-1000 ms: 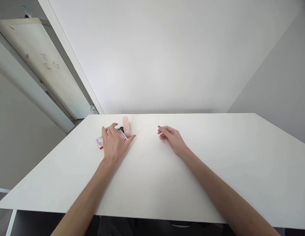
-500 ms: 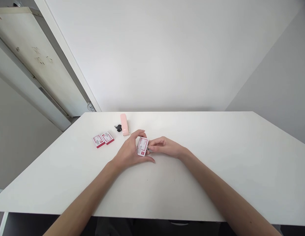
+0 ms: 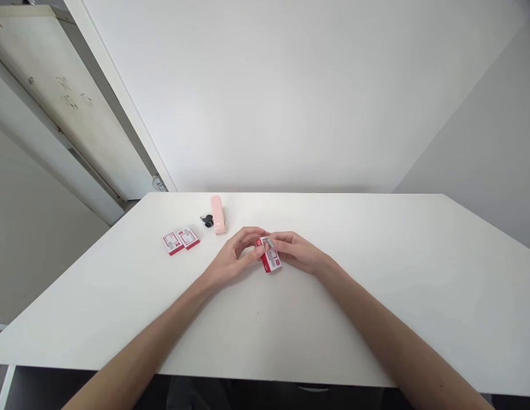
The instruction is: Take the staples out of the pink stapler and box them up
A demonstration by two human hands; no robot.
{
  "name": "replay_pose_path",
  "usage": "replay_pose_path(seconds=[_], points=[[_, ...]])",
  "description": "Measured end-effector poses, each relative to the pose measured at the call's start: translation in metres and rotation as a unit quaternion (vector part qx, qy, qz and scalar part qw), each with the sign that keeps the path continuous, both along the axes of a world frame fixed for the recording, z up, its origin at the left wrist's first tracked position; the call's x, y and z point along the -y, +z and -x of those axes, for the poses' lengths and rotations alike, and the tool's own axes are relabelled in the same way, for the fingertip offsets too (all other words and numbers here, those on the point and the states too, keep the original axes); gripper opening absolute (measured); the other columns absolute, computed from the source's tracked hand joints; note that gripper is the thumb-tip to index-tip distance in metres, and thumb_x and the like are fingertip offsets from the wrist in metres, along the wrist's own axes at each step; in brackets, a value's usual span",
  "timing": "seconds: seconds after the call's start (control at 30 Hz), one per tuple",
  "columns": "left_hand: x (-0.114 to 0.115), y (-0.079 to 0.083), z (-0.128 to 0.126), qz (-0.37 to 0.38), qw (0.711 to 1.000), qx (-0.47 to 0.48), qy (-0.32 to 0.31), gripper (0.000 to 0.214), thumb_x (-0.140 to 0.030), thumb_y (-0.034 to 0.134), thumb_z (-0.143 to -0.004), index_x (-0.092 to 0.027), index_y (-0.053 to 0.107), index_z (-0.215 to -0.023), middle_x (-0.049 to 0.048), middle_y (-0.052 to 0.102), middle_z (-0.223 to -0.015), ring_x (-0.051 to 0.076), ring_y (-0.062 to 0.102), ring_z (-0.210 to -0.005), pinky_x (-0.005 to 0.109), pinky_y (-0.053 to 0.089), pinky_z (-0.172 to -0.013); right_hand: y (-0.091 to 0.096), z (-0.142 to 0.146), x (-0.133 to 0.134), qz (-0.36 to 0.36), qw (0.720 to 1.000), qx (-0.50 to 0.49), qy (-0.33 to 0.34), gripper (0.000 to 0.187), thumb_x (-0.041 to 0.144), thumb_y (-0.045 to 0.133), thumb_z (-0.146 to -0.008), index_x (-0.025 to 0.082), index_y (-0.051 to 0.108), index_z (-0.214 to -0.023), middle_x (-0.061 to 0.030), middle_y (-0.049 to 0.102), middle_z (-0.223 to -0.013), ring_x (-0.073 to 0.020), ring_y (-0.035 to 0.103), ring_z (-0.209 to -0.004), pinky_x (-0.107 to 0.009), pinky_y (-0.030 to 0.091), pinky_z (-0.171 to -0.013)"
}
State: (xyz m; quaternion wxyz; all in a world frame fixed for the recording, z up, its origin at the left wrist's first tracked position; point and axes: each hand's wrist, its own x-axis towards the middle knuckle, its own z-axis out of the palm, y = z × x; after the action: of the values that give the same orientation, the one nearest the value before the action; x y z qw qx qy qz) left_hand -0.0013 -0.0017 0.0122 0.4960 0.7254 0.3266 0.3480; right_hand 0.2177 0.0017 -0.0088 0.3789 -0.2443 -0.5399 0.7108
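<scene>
Between my hands, above the white table, is a small red and white staple box (image 3: 272,261), tilted with its printed face up. My left hand (image 3: 236,256) is closed on the box's left side, thumb and fingertips at its upper end. My right hand (image 3: 297,250) pinches a short grey strip of staples (image 3: 269,243) at the box's top end. Its other fingers pass behind the box, so I cannot tell whether they also support it.
Two similar boxes (image 3: 188,237) lie side by side on the table (image 3: 367,307) at the left. A pink stapler (image 3: 218,214) stands behind them, beside a small black staple remover (image 3: 208,220). A white wall (image 3: 290,102) rises past the far edge.
The box has moved right and turned, so its red side now shows. My left thumb has closed onto it, and the grey strip has come up over its top end.
</scene>
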Motion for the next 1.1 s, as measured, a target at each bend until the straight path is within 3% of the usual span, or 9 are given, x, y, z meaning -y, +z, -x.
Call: replay_pose_path(seconds=[0.13,0.27,0.43,0.6,0.67,0.73,0.9,1.0,1.1], points=[[-0.004,-0.003,0.002,0.028,0.999,0.04,0.006,0.043,-0.052,0.072,-0.092,-0.025,0.061,-0.124,0.0135,0.071,-0.13,0.026,0.071,-0.107,0.046,0.06,-0.089,0.002,-0.001,0.001,0.003,1.0,0.0,0.005,0.038,0.061,0.079,-0.083,0.023,0.077,-0.087,-0.0054,0.074,-0.09,-0.0199,0.065,-0.08,-0.033,0.051,-0.072],[-0.007,-0.004,0.002,0.001,0.998,0.04,0.045,0.037,-0.047,0.075,-0.091,-0.024,0.062,-0.116,0.0109,0.071,-0.124,0.024,0.071,-0.106,0.047,0.056,-0.096,0.003,0.0,0.001,0.012,1.0,-0.008,0.01,0.034,0.058,0.078,-0.086,0.024,0.077,-0.087,-0.0069,0.075,-0.097,-0.0202,0.065,-0.086,-0.033,0.05,-0.076],[-0.003,-0.003,-0.003,-0.105,0.992,-0.017,0.072,0.027,-0.043,0.068,-0.096,-0.024,0.063,-0.114,0.0085,0.066,-0.123,0.023,0.064,-0.115,0.046,0.051,-0.103,0.001,0.002,-0.003,0.018,0.999,-0.001,-0.033,0.036,0.059,0.08,-0.083,0.024,0.078,-0.088,-0.0078,0.074,-0.109,-0.0205,0.065,-0.095,-0.031,0.049,-0.076],[0.007,-0.006,-0.005,-0.25,0.954,-0.093,0.137,0.021,-0.034,0.069,-0.092,-0.023,0.055,-0.104,0.0041,0.058,-0.099,0.019,0.058,-0.092,0.037,0.051,-0.085,-0.002,0.004,-0.006,0.05,0.991,-0.055,-0.115,0.033,0.055,0.081,-0.082,0.023,0.077,-0.088,-0.005,0.073,-0.106,-0.0165,0.063,-0.089,-0.031,0.051,-0.082],[0.01,-0.007,-0.006,-0.264,0.953,-0.114,0.1,0.02,-0.035,0.069,-0.092,-0.023,0.055,-0.101,0.0042,0.059,-0.097,0.019,0.058,-0.09,0.036,0.051,-0.081,-0.003,0.004,-0.008,0.077,0.981,-0.09,-0.152,0.032,0.052,0.085,-0.079,0.023,0.075,-0.086,-0.0039,0.071,-0.099,-0.0154,0.061,-0.084,-0.029,0.052,-0.078],[0.011,-0.005,-0.007,-0.272,0.952,-0.142,0.022,0.024,-0.039,0.071,-0.091,-0.023,0.059,-0.104,0.0069,0.064,-0.106,0.022,0.061,-0.1,0.038,0.052,-0.089,-0.004,0.004,-0.011,0.101,0.97,-0.126,-0.184,0.031,0.049,0.088,-0.077,0.022,0.074,-0.085,-0.0022,0.068,-0.092,-0.0135,0.059,-0.079,-0.027,0.051,-0.073],[0.011,-0.003,-0.009,-0.277,0.925,-0.228,-0.129,0.067,-0.05,0.084,-0.081,-0.03,0.059,-0.139,0.0084,0.061,-0.146,0.033,0.049,-0.141,0.049,0.041,-0.116,-0.007,0.002,-0.016,0.152,0.94,-0.204,-0.227,0.031,0.041,0.091,-0.076,0.021,0.073,-0.09,0.0025,0.064,-0.084,-0.0085,0.055,-0.068,-0.023,0.05,-0.064],[0.009,-0.006,-0.008,-0.264,0.926,-0.234,-0.132,0.062,-0.046,0.082,-0.083,-0.03,0.059,-0.139,0.007,0.067,-0.137,0.032,0.052,-0.139,0.048,0.043,-0.114,-0.008,0.001,-0.017,0.162,0.934,-0.216,-0.233,0.03,0.039,0.091,-0.076,0.021,0.072,-0.089,0.0028,0.063,-0.084,-0.0081,0.055,-0.067,-0.023,0.05,-0.064],[0.007,-0.009,-0.008,-0.261,0.942,-0.201,-0.063,0.061,-0.047,0.083,-0.082,-0.029,0.059,-0.135,0.0074,0.068,-0.132,0.029,0.06,-0.127,0.046,0.048,-0.109,-0.009,0.0,-0.018,0.152,0.94,-0.202,-0.23,0.028,0.041,0.09,-0.078,0.022,0.073,-0.088,0.0023,0.062,-0.085,-0.0088,0.055,-0.069,-0.023,0.049,-0.065]])
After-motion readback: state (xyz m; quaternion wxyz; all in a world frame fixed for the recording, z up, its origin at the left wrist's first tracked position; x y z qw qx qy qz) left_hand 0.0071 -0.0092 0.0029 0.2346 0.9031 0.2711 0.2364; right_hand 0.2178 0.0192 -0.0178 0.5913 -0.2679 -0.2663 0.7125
